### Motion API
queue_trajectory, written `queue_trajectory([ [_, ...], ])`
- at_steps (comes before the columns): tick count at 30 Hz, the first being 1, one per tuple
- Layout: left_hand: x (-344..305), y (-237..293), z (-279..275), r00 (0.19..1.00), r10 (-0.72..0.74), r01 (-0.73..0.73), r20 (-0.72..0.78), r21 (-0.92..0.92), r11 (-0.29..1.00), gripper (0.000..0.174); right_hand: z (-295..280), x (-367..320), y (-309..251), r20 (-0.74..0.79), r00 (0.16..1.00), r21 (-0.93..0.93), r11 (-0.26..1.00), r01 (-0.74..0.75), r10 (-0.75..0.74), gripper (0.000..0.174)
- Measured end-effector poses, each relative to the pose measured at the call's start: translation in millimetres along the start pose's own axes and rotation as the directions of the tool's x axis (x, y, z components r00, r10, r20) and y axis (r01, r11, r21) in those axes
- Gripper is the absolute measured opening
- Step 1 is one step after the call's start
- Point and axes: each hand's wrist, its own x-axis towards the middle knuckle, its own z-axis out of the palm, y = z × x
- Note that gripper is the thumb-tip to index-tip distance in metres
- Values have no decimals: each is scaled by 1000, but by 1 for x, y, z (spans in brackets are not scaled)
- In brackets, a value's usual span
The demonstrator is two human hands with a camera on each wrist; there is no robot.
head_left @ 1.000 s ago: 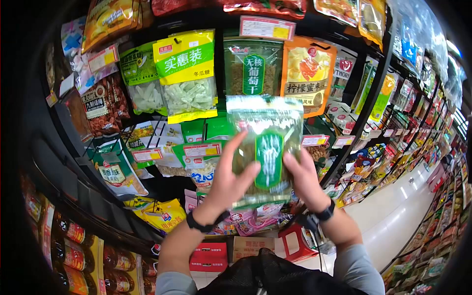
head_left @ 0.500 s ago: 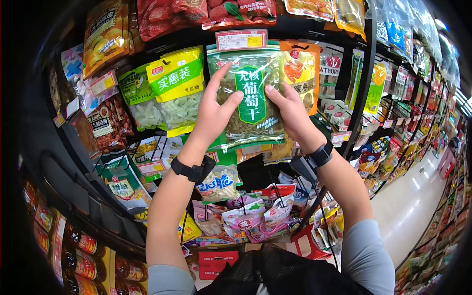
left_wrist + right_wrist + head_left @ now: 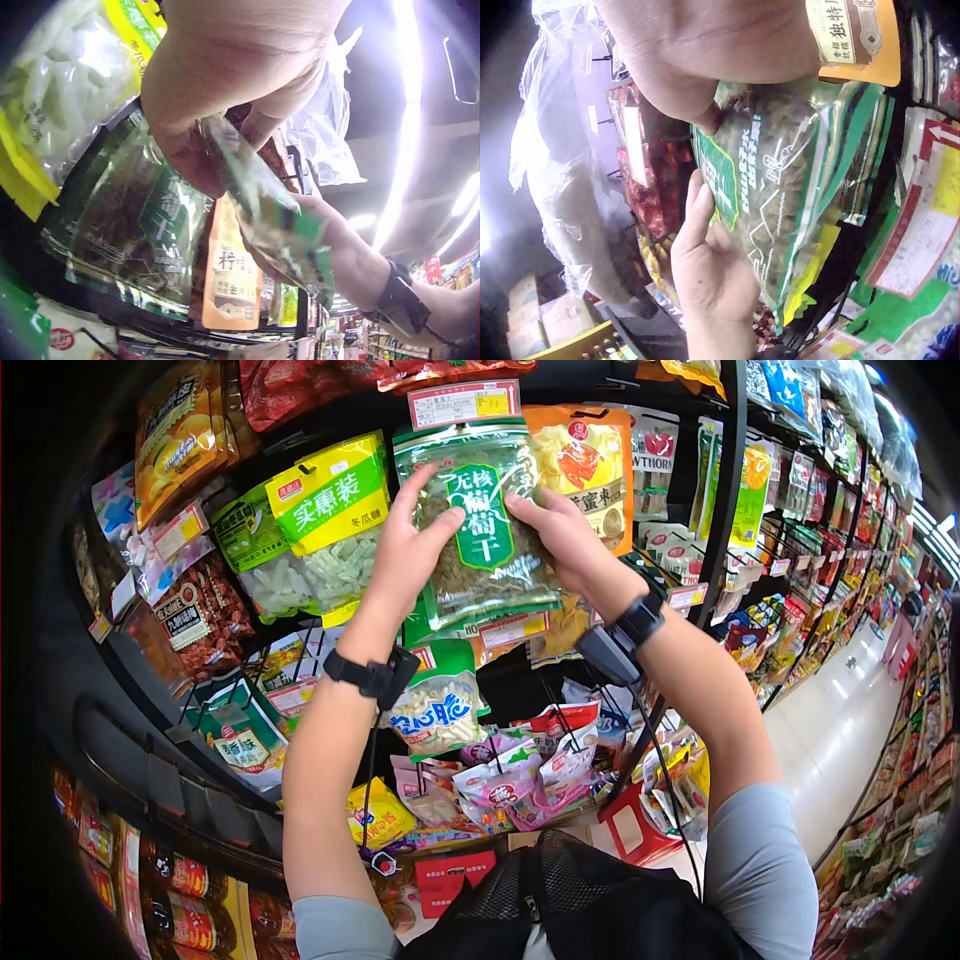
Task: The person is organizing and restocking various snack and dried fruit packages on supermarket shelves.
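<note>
Both hands hold a green, clear-windowed bag of raisins [image 3: 485, 555] up against the rack. My left hand [image 3: 408, 550] grips its left side, thumb on the front near the green label. On the right side, my right hand [image 3: 580, 545] pinches it with the thumb in front and the other fingers mostly hidden behind. The left wrist view shows the held bag [image 3: 262, 202] nearly edge-on, with a similar raisin bag [image 3: 127, 225] hanging behind it. Across the right wrist view, the bag's front [image 3: 769, 180] shows dark raisins.
A price tag [image 3: 464, 403] sits just above the bag. Yellow-green bags of candied winter melon [image 3: 330, 510] hang to the left, an orange pouch [image 3: 590, 460] to the right. Below hang a puffed snack bag [image 3: 435, 705] and small pouches. The aisle floor [image 3: 840, 710] runs at right.
The raisin bag has risen from lower in front of me to just under the price tag, covering the hanging raisin bag. Both hands keep their hold; the head view has shifted slightly.
</note>
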Motion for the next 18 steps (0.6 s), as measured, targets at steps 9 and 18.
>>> queue_trajectory([
  [9,19,-35,-2,995,-97,99,-31,98,990,66,-20,39,21,-117,993,-382,922,-57,13,46],
  [18,-126,43,-3,980,-191,177,-45,-218,960,59,-32,-168,16,35,992,-596,794,119,-122,18],
])
